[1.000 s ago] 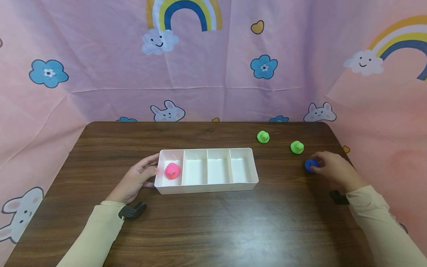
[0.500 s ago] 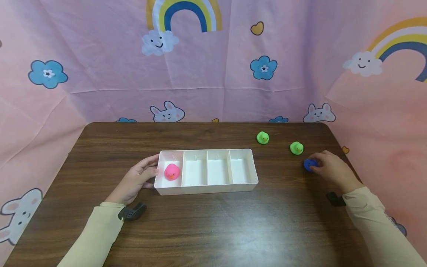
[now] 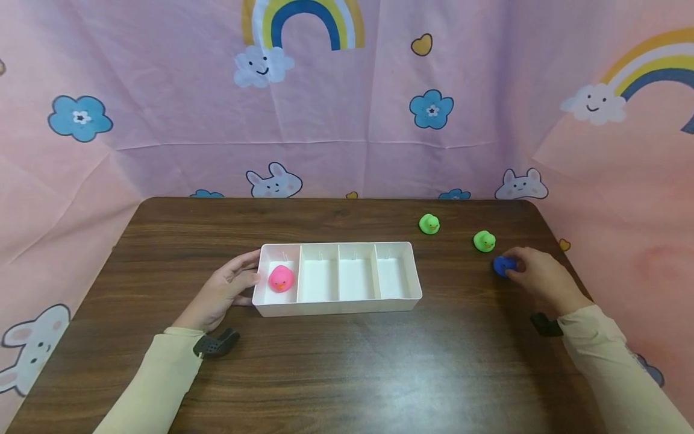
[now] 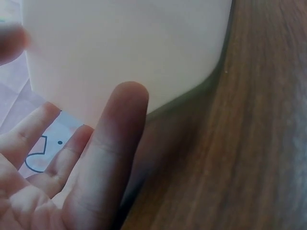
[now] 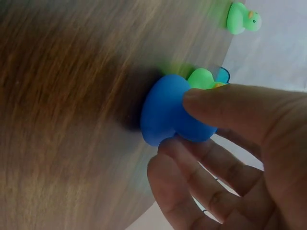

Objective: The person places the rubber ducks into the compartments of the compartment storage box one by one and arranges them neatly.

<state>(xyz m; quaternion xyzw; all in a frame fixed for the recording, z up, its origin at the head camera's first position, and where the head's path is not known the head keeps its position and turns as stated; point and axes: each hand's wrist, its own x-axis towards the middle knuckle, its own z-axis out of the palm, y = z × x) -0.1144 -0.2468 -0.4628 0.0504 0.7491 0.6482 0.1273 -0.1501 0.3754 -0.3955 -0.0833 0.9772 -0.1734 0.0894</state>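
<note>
A blue toy duck (image 3: 503, 266) is pinched by the right hand (image 3: 544, 278) toward the right side of a dark wood-grain table (image 3: 325, 374). In the right wrist view its head is covered in part by the thumb (image 5: 225, 108), and the fingers are curled beneath; whether the table is touched by the duck cannot be told. A green toy duck (image 3: 484, 241) is seen just beyond the blue one, and a second green toy duck (image 3: 429, 224) is placed farther left, near the table's far edge.

A long white tray (image 3: 336, 308), divided into four compartments in a row, is set near the middle of the table. Its left end wall is touched by the left hand (image 3: 219, 292), whose thumb is laid against the wall and whose fingers are held spread and fairly straight. A pink toy duck (image 3: 281, 278) is contained in the leftmost compartment, next to that hand.

Both arms are covered by pale sleeves (image 3: 146, 380). The table is backed by a pastel cloth (image 3: 325, 114) printed with rainbows, clouds, flowers and rabbits.
</note>
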